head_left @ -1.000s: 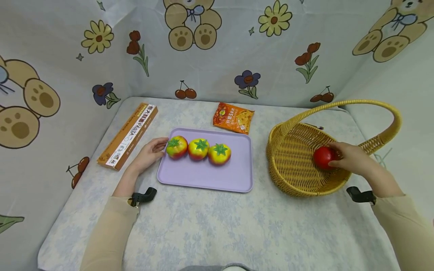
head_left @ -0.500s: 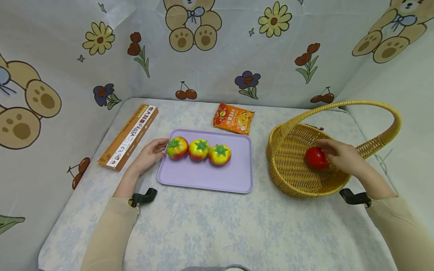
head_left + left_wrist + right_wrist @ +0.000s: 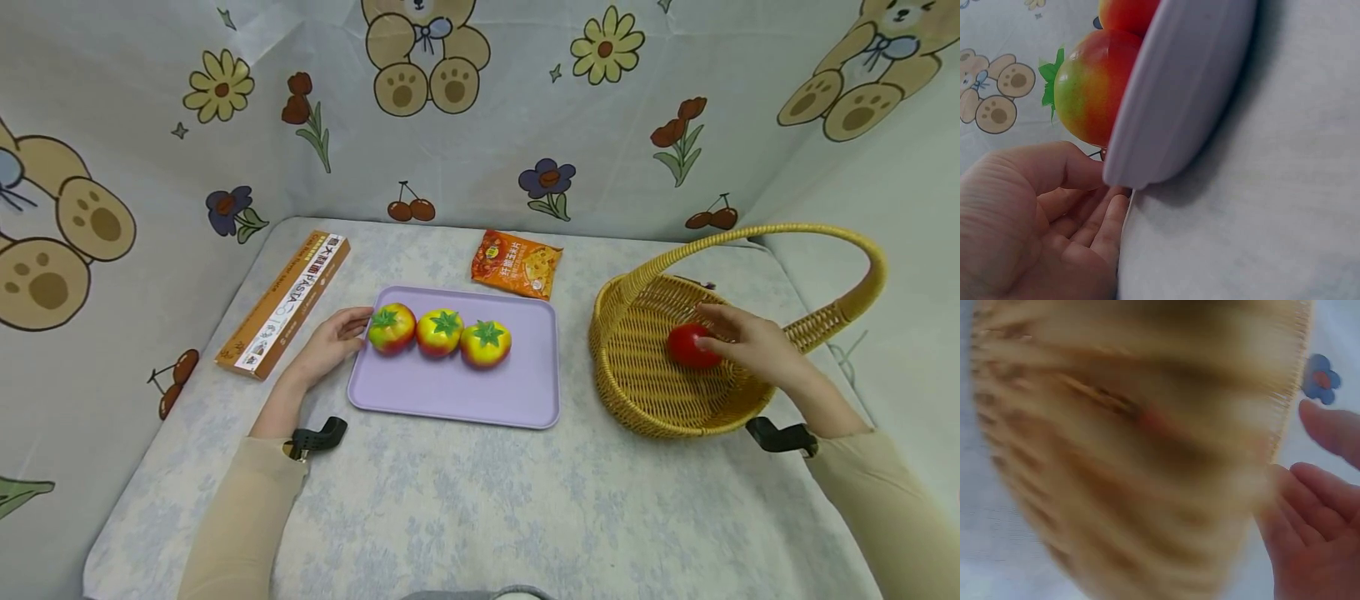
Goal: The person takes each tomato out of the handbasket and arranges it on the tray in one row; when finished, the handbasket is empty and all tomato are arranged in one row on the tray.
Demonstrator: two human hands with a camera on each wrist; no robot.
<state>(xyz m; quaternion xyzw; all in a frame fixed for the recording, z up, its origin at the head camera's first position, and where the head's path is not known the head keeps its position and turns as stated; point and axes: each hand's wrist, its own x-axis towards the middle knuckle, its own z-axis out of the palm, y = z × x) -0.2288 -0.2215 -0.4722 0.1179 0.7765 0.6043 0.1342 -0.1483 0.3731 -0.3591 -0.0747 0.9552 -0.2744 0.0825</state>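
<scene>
In the head view, my right hand [image 3: 750,346] is inside the wicker basket [image 3: 652,408], beside a smooth round red fruit [image 3: 681,347]. Its thumb lies over the fruit's right side. Seen from the right wrist, the right hand's fingers are spread and apart, with nothing gripped. My left hand [image 3: 326,346] is at the left edge of the lilac tray [image 3: 450,400], fingers relaxed. In the left wrist view its thumb lies against the tray's rim [image 3: 1125,137]. On the tray, three red-yellow fruits [image 3: 440,332] with green leafy tops form a row.
A brown pasta box [image 3: 285,304] lies left of the tray. Behind the tray is an orange snack packet [image 3: 516,263]. The basket's tall handle [image 3: 795,229] arches over its right side. A patterned cloth [image 3: 465,167] hangs at the back.
My right hand has moved left within the basket, and the red fruit has shifted left with it. The fingers have loosened from the fruit. My left hand and the tray have not moved.
</scene>
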